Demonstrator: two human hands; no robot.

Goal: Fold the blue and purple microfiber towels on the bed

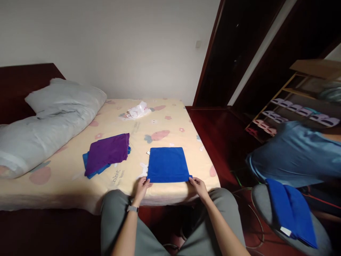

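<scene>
Left hand (143, 186) and right hand (199, 186) pinch blue cloth's (168, 163) near corners; white tag (148, 153) far-left, unreadable.

Bed (183, 122): folded cloth (168, 163) near front edge, left fingers (146, 182) and right fingers (192, 180) at its near corners. Cloth pile (108, 154) to its left. Plastic bag (139, 110) behind both. Quilt (69, 110) far left, by headboard (23, 81). Right of bed: chair (259, 199), chair cloths (290, 209) on it; rack (301, 93) behind, slippers (295, 107) on shelves; between, blurred, probably a person (290, 153).
</scene>
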